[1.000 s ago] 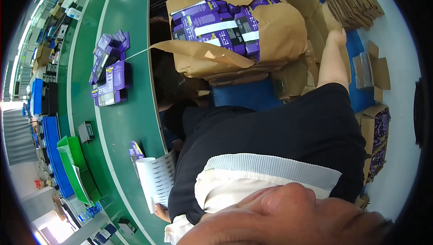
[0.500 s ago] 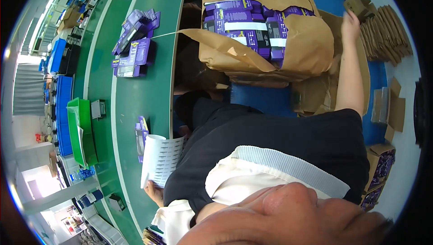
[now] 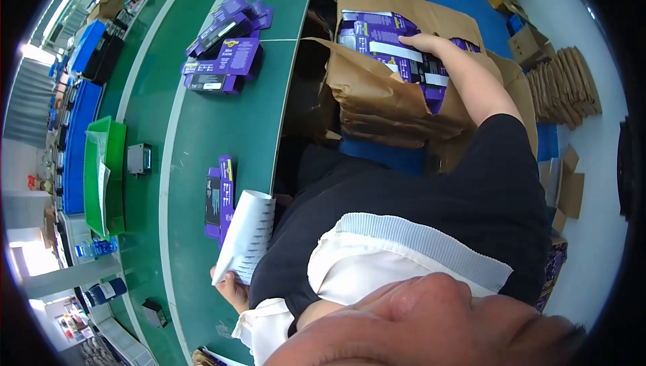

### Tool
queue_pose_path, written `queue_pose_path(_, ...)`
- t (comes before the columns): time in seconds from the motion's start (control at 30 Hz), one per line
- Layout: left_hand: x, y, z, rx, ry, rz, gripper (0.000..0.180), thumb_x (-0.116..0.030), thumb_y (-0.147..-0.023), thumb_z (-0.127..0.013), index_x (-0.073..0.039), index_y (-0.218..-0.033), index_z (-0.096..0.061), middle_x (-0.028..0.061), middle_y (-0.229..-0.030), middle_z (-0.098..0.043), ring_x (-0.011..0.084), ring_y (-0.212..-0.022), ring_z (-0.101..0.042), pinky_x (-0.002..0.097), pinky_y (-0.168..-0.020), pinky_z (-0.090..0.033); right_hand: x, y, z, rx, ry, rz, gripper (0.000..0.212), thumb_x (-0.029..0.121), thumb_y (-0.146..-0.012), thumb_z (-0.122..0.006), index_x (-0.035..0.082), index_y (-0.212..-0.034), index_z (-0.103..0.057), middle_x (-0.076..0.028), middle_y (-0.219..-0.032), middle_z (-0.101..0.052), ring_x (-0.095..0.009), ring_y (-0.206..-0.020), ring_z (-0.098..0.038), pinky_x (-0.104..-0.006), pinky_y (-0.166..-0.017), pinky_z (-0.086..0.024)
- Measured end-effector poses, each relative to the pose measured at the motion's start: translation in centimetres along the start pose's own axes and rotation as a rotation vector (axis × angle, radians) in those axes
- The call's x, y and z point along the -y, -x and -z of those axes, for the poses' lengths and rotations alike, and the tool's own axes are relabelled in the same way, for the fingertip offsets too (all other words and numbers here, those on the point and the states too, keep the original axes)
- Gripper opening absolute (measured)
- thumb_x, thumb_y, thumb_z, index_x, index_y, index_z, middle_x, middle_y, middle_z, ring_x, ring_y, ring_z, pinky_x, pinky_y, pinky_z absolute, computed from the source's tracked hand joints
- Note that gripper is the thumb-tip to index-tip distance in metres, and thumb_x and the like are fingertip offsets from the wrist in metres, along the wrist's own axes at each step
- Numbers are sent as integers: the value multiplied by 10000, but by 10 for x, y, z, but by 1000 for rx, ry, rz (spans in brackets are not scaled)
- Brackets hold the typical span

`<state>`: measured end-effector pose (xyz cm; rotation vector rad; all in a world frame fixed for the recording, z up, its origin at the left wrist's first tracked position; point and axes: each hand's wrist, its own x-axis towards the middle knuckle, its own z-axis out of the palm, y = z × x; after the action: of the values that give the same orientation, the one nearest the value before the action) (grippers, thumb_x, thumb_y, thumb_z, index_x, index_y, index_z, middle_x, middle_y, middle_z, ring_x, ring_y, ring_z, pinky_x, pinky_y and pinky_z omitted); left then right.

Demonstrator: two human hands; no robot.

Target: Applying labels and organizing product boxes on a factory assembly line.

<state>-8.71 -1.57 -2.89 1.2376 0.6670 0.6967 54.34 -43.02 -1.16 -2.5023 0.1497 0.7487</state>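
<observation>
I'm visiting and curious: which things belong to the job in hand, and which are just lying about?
Likely in the job:
printed sheet, in the left hand
purple packs in brown paper, at the right hand
similar boxes on green table

Seemingly lying about:
green bin
blue bin
stacked brown packaging

Long green-topped bench [image 3: 222, 123], white strips running lengthwise. Directly on it: 1 loose pile of purple printed cardboard cartons [image 3: 239, 56], overlapping; nearer the person, 1 small purple-and-black cardboard carton group [image 3: 226, 187]; well apart, 2 small box-shaped units, grey [image 3: 139, 158] and dark grey [image 3: 154, 313].
</observation>
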Motion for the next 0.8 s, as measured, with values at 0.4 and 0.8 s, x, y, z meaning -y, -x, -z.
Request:
queue_pose_path(0.4, -1, 0, -16, 115, 7, -35, 236, -153, -805, -753, -37, -951, -608, 64, -883, -565, 161, -782, -482, 271, -779, -385, 13, 10, 4, 81, -213, -151, 630, 398, -841, -682, -25, -1297, -579, -225, -1283, -594, -361, -1137, -585, -404, -967, -426)
queue_pose_path(0.8, 6, 1, -15, 149, 80, -28, 205, -139, -787, -762, -43, -902, -622, 52, -835, -577, 159, -776, -480, 278, -766, -379, 18, 18, 2, 96, -516, -112, 543, 300, -805, -712, -11, -1239, -609, -193, -1197, -651, -343, -1056, -629, -408, -930, -454)
